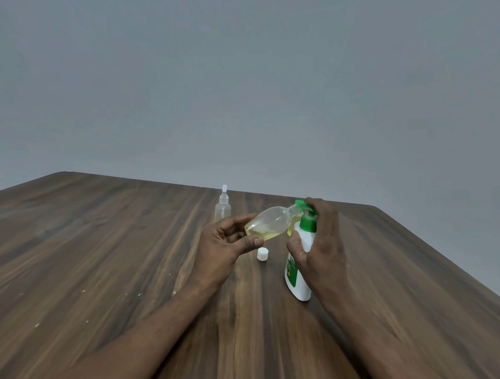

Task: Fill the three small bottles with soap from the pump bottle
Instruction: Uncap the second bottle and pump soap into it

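Observation:
My left hand (pixel 225 243) holds a small clear bottle (pixel 268 223) tilted on its side, its open neck up against the green nozzle of the pump bottle (pixel 299 281). Yellowish soap lies pooled in the small bottle's lower side. My right hand (pixel 320 239) wraps the white pump bottle, fingers on top of the green pump head. A white cap (pixel 262 253) lies on the table just below the small bottle. A clear spray bottle (pixel 222 206) stands upright behind my left hand. Another yellowish bottle (pixel 291 228) shows partly behind the pump bottle.
The dark wooden table (pixel 109 254) stretches wide to the left and right, with small pale specks near its left front. A plain grey wall rises behind the far edge.

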`<state>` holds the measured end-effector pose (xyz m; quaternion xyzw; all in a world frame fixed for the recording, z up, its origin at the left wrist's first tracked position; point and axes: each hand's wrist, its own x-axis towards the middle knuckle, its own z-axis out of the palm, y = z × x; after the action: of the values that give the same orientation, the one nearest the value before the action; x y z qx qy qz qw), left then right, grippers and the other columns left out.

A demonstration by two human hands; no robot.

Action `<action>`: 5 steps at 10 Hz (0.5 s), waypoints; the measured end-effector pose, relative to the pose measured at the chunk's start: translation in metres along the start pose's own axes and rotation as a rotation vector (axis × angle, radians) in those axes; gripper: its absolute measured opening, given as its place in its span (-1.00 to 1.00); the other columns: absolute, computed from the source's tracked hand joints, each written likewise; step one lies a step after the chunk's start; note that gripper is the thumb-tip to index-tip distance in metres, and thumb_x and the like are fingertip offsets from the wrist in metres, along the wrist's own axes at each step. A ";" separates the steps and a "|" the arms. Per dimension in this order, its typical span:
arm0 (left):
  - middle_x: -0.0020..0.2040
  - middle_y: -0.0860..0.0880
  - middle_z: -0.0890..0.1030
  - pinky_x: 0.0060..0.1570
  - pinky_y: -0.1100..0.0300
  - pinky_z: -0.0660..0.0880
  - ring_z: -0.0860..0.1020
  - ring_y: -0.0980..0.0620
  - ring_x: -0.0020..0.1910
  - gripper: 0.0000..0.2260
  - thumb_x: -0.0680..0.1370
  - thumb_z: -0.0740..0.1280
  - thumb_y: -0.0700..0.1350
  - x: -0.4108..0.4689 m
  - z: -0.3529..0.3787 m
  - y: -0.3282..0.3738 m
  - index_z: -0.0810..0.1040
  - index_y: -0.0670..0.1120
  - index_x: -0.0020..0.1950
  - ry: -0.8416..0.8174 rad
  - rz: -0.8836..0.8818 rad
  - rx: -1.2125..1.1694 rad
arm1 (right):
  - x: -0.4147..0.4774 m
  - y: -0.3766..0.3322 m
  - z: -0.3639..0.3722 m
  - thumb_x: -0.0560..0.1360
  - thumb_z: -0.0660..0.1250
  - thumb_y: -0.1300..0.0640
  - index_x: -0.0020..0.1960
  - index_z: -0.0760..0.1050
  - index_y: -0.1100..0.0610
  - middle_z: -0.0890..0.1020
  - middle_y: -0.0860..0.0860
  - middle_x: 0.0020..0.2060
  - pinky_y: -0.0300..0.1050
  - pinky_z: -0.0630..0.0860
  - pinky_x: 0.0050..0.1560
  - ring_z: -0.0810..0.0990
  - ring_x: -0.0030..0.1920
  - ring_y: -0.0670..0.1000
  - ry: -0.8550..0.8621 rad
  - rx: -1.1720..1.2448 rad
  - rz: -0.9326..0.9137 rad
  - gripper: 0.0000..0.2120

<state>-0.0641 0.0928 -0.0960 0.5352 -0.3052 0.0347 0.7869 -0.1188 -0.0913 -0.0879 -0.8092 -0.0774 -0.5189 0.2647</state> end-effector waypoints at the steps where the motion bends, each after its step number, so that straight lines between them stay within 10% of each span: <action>1: 0.03 -0.12 0.74 -0.05 0.18 0.65 0.71 -0.07 0.02 -0.59 0.39 0.51 -0.41 0.001 0.000 0.000 0.63 -0.21 0.22 0.001 -0.004 -0.002 | -0.001 0.000 0.001 0.43 0.41 0.22 0.40 0.30 0.06 0.42 -0.09 0.25 -0.22 0.43 0.20 0.48 0.20 -0.10 0.007 0.001 0.001 -0.41; 5: 0.02 -0.11 0.74 -0.06 0.18 0.65 0.71 -0.06 0.01 -0.59 0.39 0.51 -0.41 0.000 0.001 0.000 0.64 -0.18 0.20 0.004 -0.012 0.002 | 0.000 0.001 0.000 0.43 0.42 0.22 0.38 0.33 0.08 0.43 -0.10 0.18 -0.28 0.43 0.12 0.48 0.12 -0.12 -0.005 -0.013 0.010 -0.44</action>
<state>-0.0643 0.0921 -0.0956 0.5378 -0.3003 0.0315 0.7871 -0.1186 -0.0921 -0.0887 -0.8125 -0.0704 -0.5161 0.2617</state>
